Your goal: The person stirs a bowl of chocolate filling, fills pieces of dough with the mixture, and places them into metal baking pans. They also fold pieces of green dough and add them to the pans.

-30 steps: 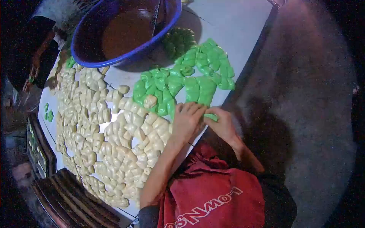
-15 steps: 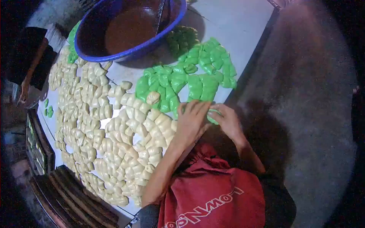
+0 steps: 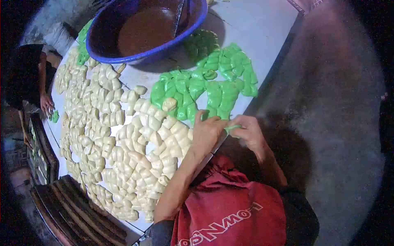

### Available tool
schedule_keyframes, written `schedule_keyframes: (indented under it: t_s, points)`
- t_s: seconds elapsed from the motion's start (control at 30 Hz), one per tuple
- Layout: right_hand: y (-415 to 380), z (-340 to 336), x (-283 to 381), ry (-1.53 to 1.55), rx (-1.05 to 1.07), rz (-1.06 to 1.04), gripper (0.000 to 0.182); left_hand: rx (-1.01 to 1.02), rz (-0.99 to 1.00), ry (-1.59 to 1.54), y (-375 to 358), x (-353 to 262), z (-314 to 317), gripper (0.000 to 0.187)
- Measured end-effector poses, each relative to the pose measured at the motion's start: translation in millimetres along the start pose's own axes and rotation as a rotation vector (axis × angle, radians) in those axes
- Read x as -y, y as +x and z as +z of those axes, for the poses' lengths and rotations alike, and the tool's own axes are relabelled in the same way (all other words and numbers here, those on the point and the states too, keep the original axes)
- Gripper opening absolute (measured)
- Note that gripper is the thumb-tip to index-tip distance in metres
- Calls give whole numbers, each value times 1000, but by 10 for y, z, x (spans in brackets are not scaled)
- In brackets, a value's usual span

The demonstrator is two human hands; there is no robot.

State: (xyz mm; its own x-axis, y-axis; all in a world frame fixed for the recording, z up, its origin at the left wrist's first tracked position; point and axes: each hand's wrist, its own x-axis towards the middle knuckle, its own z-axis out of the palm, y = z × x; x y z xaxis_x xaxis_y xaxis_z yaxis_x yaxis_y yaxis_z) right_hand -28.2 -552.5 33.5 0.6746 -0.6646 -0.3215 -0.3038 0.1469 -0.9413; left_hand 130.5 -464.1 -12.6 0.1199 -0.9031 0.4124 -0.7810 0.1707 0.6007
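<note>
Green dough pieces (image 3: 221, 96) lie in a patch near the table's right edge. My left hand (image 3: 208, 130) is at the front of that patch, fingers bent together, at the table edge; what it grips, if anything, is hidden. Beside it on the right, my right hand (image 3: 246, 133) pinches a small green dough piece (image 3: 233, 128). Many cream dough pieces (image 3: 135, 156) cover the table left of my hands. One cream piece (image 3: 169, 104) rests on the green patch.
A blue basin (image 3: 139, 57) of brown liquid, with a utensil in it, stands at the back of the white table (image 3: 262, 28). At the left, a co-worker's hand (image 3: 46, 102) is near small green pieces. Stacked dark trays (image 3: 78, 209) are at lower left.
The view has shifted slightly. My hands have drawn in closer around the green piece. The co-worker at the left has moved, and a hand now reaches to the green pieces there.
</note>
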Motion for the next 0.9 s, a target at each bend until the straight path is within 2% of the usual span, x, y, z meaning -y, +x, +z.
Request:
schedule_keyframes:
  t_s: [0.13,0.17,0.2,0.27,0.33,0.37,0.43,0.47,0.5,0.53,0.57,0.6,0.63,0.67,0.7,0.73,0.77,0.87,0.9]
  points:
    - [-140,-48,305,585,195,8,22,-31,5,56,-11,-18,5,22]
    - [-149,-131,283,528,229,-122,40,-25,7,71,-17,-39,-22,20]
    - [-128,-133,344,577,217,-185,40,-17,12,87,-11,-57,-62,19]
    - [-93,-119,520,679,186,-315,42,102,-16,49,-59,-53,-83,41]
    - [2,-202,477,318,26,-165,39,121,-75,-59,-32,-181,-270,60]
    - [86,-123,476,418,54,-125,38,112,-143,-96,-21,-232,-358,84]
    - [224,45,438,541,78,-56,35,9,-259,-212,84,-296,-594,82]
    - [260,91,388,474,81,-37,33,-48,-323,-267,101,-294,-673,81]
    - [288,146,338,405,90,-17,32,-114,-493,-590,73,-249,-640,62]
    - [308,211,324,336,101,0,31,-73,-609,-654,81,-233,-729,54]
    - [319,324,353,404,88,-19,26,-36,-724,-717,107,-228,-859,46]
    - [346,380,362,291,52,-8,25,1,-833,-783,109,-211,-957,38]
    - [377,412,374,178,11,-2,25,-89,-774,-776,58,-153,-909,24]
    - [418,434,390,65,-31,0,25,-94,-793,-754,24,-119,-914,26]
    - [524,492,344,-259,-100,-403,26,-100,-808,-733,8,-92,-932,28]
    - [515,496,392,-192,-80,-267,25,-104,-822,-715,1,-73,-942,29]
    - [562,523,377,-112,-59,-263,24,-183,-843,-882,20,-73,-926,44]
    - [654,632,485,74,34,-292,24,-559,-445,-363,150,-87,-835,61]
    - [654,683,560,105,93,-357,26,-482,-447,-405,184,-119,-916,68]
